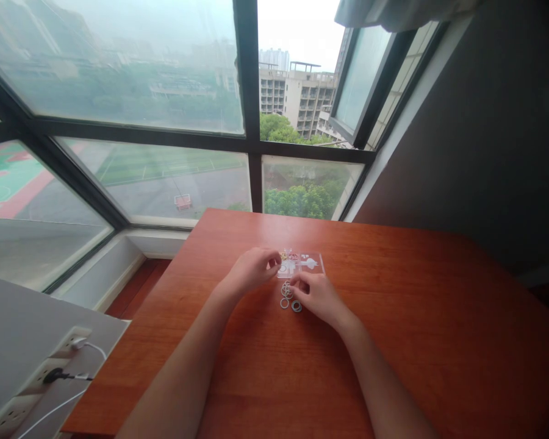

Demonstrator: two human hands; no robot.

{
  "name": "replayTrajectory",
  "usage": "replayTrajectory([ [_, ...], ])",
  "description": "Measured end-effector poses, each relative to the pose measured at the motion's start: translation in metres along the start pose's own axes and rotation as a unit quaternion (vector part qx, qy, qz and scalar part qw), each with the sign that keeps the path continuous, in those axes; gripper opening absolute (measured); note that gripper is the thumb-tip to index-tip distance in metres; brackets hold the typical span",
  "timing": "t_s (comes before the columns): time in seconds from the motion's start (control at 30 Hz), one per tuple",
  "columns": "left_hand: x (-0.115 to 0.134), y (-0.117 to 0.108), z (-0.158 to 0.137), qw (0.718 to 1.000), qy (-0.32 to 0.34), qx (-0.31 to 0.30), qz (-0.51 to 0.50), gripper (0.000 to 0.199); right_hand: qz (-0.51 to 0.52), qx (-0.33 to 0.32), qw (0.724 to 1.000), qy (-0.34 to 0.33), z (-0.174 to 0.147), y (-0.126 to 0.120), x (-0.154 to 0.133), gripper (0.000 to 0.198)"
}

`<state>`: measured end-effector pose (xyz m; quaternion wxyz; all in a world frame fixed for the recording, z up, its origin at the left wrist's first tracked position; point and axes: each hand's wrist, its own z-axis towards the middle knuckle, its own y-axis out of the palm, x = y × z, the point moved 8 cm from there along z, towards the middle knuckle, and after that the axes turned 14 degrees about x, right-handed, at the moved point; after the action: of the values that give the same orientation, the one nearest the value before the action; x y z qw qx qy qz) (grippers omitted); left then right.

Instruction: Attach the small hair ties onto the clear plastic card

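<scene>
A clear plastic box [321, 266] with compartments lies on the wooden table, holding small yellowish and red pieces and a pale, clear-looking piece. At its left edge is my left hand [256, 266], with thumb and fingers closed in a pinch. A ring shows by those fingertips, but whether they grip it I cannot tell. In front of the box lies a small cluster of pale rings [285, 291]. My right hand [319, 297] pinches at the right side of this cluster, its fingertips on a ring. Closer to me are a single pale ring [284, 303] and some darker grey rings [296, 306].
The reddish-brown wooden table [421, 323] reaches up to a dark-framed window [252, 146]. One window pane at the right stands open. At lower left, wall sockets [43, 375] have a white plug and a black plug with cables beside the table's left edge.
</scene>
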<state>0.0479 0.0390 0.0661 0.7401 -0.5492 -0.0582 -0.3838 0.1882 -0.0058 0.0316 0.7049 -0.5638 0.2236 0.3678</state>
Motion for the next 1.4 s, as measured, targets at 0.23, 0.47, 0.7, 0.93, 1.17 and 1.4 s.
replayTrajectory([
  [0.23, -0.002, -0.003, 0.0, 1.0, -0.016, -0.006, 0.021, 0.015, -0.061, -0.031, 0.998, -0.005, -0.003, 0.004, 0.002, 0.008],
  [0.47, 0.0, -0.002, 0.0, 1.0, -0.011, -0.007, 0.012, 0.014, -0.059, -0.027, 0.998, -0.022, -0.004, 0.004, 0.001, 0.012],
  [0.7, 0.012, 0.002, 0.002, 0.997, -0.018, -0.017, -0.078, 0.015, 0.016, 0.104, 0.994, 0.001, 0.006, -0.022, 0.0, 0.009],
  [0.93, 0.026, 0.012, 0.001, 0.987, -0.016, -0.04, -0.158, 0.016, 0.044, 0.165, 0.985, 0.028, 0.007, -0.035, 0.004, 0.011],
  [1.17, 0.024, 0.014, 0.001, 0.989, -0.007, -0.034, -0.141, 0.013, 0.048, 0.159, 0.986, 0.018, 0.007, -0.032, 0.004, 0.012],
  [1.4, 0.009, 0.0, 0.002, 0.998, -0.01, 0.004, -0.059, 0.013, 0.025, 0.132, 0.991, 0.011, 0.007, -0.026, 0.003, 0.01],
])
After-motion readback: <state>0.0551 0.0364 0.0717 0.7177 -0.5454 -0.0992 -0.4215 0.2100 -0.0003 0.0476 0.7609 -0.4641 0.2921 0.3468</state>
